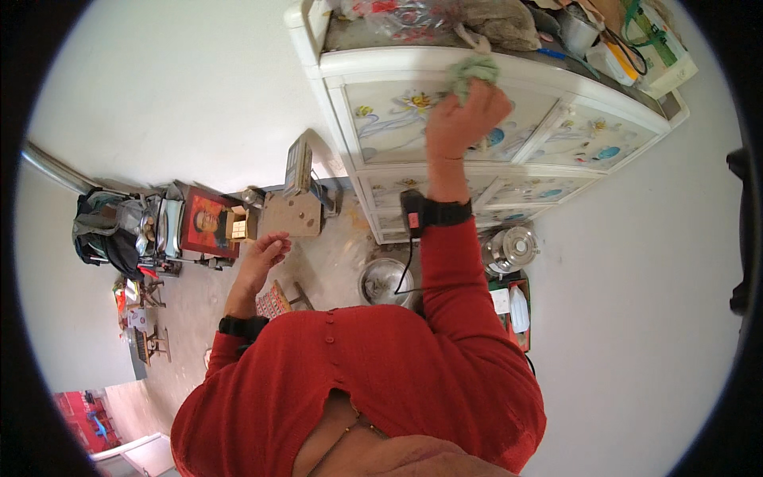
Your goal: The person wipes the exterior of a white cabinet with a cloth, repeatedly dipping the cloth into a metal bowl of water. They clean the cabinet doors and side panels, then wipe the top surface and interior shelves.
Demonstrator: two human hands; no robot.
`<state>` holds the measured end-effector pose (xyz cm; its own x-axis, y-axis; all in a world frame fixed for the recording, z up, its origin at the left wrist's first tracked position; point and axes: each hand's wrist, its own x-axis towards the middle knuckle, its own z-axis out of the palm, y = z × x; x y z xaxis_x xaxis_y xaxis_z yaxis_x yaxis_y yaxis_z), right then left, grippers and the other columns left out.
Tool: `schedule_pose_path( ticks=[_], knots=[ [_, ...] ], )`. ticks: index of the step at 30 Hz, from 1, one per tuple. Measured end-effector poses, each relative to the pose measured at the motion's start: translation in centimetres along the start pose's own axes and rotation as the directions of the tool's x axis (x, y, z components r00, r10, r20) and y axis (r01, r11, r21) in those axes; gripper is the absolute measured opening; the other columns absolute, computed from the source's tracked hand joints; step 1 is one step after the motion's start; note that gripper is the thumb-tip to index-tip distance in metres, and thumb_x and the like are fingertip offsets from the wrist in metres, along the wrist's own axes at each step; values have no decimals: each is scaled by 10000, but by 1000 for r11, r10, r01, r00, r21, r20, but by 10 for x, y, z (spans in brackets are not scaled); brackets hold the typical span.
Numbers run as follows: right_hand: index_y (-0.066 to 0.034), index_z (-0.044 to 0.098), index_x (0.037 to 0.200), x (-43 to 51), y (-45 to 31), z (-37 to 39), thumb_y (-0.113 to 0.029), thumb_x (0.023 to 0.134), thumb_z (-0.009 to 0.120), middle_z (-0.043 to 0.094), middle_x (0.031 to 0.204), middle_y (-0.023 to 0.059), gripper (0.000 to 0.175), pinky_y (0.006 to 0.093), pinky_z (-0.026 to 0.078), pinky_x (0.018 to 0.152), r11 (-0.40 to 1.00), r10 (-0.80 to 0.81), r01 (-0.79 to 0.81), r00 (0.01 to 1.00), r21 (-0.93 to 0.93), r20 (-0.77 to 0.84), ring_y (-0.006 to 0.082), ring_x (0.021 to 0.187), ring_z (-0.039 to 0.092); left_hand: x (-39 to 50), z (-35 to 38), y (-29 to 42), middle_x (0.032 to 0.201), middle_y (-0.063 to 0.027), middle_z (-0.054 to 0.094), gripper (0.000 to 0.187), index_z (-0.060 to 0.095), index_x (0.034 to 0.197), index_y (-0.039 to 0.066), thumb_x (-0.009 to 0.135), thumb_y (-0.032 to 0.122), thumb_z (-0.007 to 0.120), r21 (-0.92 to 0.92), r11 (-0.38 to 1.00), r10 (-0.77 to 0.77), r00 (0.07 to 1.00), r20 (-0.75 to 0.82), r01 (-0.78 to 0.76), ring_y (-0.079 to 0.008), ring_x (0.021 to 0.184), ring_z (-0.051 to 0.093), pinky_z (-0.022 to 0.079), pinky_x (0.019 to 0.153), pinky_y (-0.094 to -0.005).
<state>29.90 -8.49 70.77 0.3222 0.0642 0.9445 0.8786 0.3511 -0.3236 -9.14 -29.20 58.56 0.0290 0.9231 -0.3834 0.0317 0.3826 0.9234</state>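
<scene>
A crumpled pale green cloth (475, 67) is bunched in my right hand (468, 113), which is raised to the top rim of a white cabinet (396, 61). The cloth lies against the rim and the upper part of a door panel (387, 119) painted with flowers. My fingertips are partly hidden behind the cloth. My left hand (264, 256) hangs lower down at the left, fingers loosely bent and holding nothing. Below it, in the view, are a platform scale (292, 214) and a stool with a patterned seat (273, 303).
Plastic bags (411, 21), a grey-brown cloth (501, 27) and a metal can (578, 33) crowd the cabinet top. On the floor stand a metal basin (387, 268) and a lidded steel pot (515, 247). A framed portrait (205, 222) and a folded stroller (107, 229) lean at the left.
</scene>
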Motion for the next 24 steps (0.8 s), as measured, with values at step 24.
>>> schedule_pose_path(
  ticks=[24],
  knots=[
    [-2,627,1104,14,101,-47,69,771,597,561,1215,224,342,508,432,939,953,256,-280,949,-118,-183,429,1105,519,-11,-50,-12,1094,-9,680,252,633,1232,85,1015,198,572,201,980,-9,1000,17,6,-103,1010,618,472,869,-264]
  ],
)
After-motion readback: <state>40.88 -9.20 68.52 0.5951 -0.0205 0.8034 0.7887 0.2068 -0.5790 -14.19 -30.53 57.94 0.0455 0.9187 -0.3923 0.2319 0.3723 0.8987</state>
